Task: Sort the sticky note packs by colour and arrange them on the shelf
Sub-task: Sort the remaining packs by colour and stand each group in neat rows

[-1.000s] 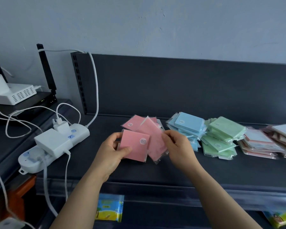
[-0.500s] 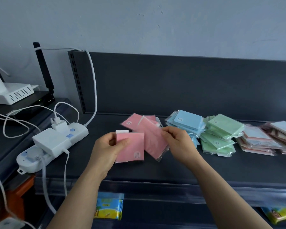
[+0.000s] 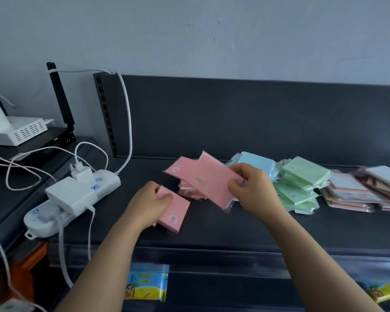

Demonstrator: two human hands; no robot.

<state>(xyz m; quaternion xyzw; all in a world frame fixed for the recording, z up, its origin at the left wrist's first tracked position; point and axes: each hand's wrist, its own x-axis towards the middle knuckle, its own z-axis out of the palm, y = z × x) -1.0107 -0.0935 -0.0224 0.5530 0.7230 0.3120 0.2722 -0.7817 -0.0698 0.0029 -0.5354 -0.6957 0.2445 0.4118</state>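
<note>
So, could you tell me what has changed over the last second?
The left hand drew its pink pack toward the shelf front, apart from the second pink pack in the right hand, turning it. Both grips held; the blue pile and green pile stayed put.

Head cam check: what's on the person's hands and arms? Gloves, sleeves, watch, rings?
Nothing worn that shows. The left hand and right hand are ungloved, with no rings visible. The left forearm and right forearm are bare to the frame's bottom edge: no sleeves, watch, bracelet or markings in view.
</note>
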